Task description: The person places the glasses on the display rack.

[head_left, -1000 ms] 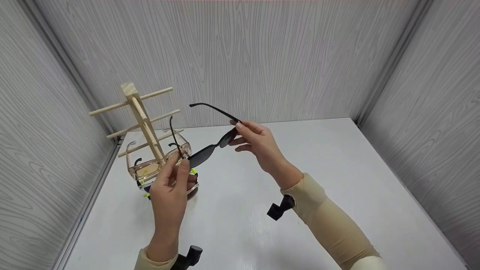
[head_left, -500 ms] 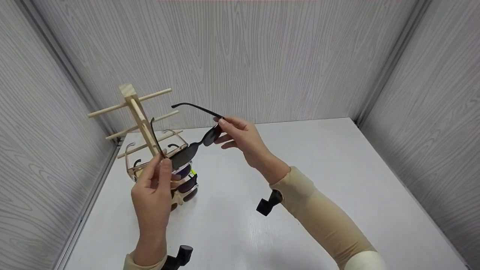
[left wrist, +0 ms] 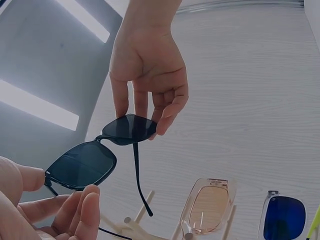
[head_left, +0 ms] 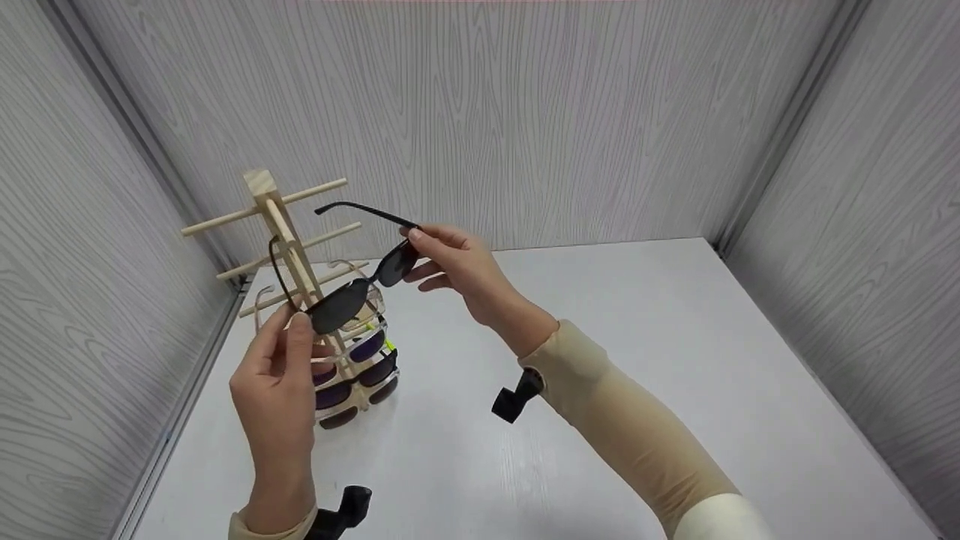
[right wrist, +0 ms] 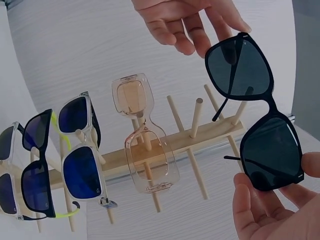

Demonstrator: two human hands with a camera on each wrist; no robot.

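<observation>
Black sunglasses (head_left: 339,306) with dark lenses are held up in front of the wooden stand (head_left: 264,196), their temples spread and pointing toward it. The left hand (head_left: 276,382) pinches one end of the frame by the hinge, thumb on the near side. At the other hinge the right hand (head_left: 461,266) pinches between thumb and forefinger, the other fingers loosely bent. In the right wrist view, both lenses of the sunglasses (right wrist: 240,67) show, with clear-pink glasses (right wrist: 150,155) on the stand beside them.
Several more glasses hang lower on the stand, among them a clear pair with blue lenses (right wrist: 82,172) and a black pair with yellow-green temples (right wrist: 36,185). Upper pegs (head_left: 315,189) carry nothing. Wood-grain panels (head_left: 480,120) enclose the white table (head_left: 600,300).
Both hands have moved left with the black sunglasses, bringing them across in front of the stand. The lower glasses on the stand are less covered by the left hand now.
</observation>
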